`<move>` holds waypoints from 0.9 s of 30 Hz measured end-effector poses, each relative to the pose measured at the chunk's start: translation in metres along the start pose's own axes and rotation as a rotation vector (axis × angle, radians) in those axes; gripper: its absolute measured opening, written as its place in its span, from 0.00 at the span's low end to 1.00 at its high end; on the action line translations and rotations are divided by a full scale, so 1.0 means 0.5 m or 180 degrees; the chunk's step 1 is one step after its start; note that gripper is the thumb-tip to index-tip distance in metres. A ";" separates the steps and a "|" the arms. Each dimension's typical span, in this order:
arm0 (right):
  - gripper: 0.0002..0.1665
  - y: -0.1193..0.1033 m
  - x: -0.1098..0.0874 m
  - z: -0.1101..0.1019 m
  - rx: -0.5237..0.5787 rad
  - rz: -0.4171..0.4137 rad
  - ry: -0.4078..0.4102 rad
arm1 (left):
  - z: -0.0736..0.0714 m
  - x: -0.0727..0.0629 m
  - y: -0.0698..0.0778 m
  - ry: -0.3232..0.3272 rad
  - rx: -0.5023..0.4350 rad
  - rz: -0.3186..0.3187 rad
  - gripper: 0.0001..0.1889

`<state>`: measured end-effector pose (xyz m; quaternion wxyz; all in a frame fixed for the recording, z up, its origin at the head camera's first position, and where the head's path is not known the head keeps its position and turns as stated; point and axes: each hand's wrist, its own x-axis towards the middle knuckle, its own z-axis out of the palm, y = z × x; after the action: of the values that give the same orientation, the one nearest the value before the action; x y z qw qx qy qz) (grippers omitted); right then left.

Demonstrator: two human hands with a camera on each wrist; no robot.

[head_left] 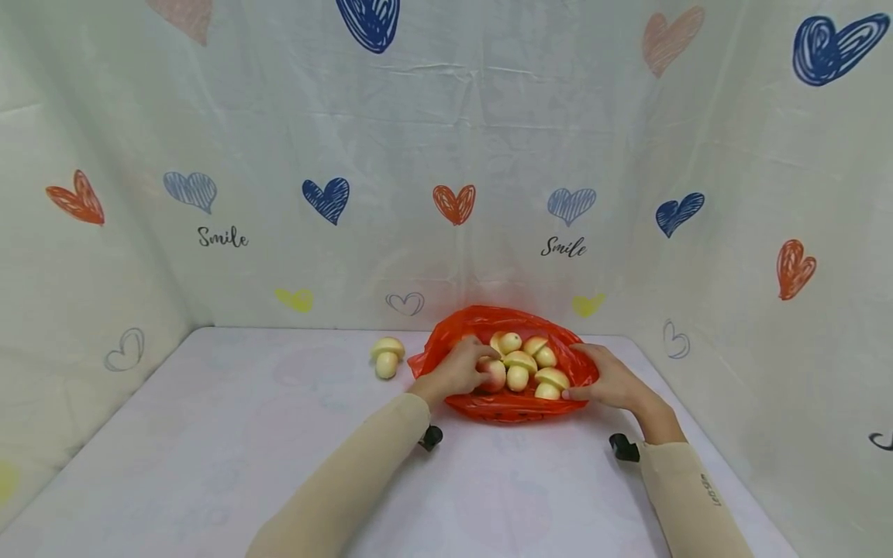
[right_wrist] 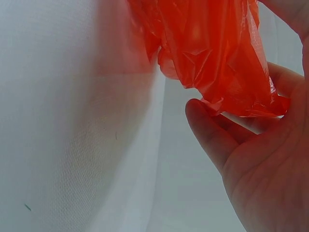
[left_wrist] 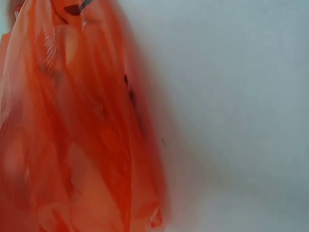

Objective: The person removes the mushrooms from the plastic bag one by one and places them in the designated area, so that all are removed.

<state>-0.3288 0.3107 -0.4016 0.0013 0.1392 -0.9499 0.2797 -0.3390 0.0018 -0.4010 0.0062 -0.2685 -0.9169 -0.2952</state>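
Note:
A red plastic bag (head_left: 481, 316) lies with its mouth spread wide on the table. Inside it are several pale yellow mushrooms (head_left: 518, 376), which look like toys. My left hand (head_left: 456, 370) reaches over the bag's left rim, its fingers and thumb around a round reddish fruit (head_left: 494, 375), apple- or peach-like. At the bag's right side, my right hand (head_left: 608, 377) grips the rim, with the thumb (right_wrist: 205, 116) on the near side and the fingers behind the plastic. The left wrist view shows mostly the bag's outer wall (left_wrist: 91, 121); the left hand's fingers are hidden there.
Another mushroom (head_left: 387, 357) stands on the table just left of the bag. The white table (head_left: 230, 434) ends at a hanging cloth (head_left: 391, 256) printed with hearts, behind and on both sides. A black wrist device (head_left: 624, 448) sits by the right sleeve.

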 end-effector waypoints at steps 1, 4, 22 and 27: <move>0.59 -0.001 0.000 0.000 0.0002 -0.0003 0.0003 | -0.002 0.001 -0.002 -0.0002 0.0014 0.0014 0.18; 0.59 -0.001 0.000 -0.001 0.0012 -0.0004 -0.0001 | -0.006 0.001 -0.005 -0.0008 0.0017 0.0007 0.17; 0.59 -0.002 0.000 0.000 -0.0023 -0.0051 0.0003 | 0.001 0.014 0.001 0.0149 0.0024 -0.0214 0.19; 0.57 -0.004 -0.005 -0.003 -0.0059 -0.0111 0.0031 | -0.009 0.012 -0.007 0.0077 -0.0050 -0.0007 0.18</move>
<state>-0.3257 0.3104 -0.3994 0.0121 0.1543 -0.9499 0.2714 -0.3464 -0.0002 -0.3981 0.0149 -0.2639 -0.9147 -0.3057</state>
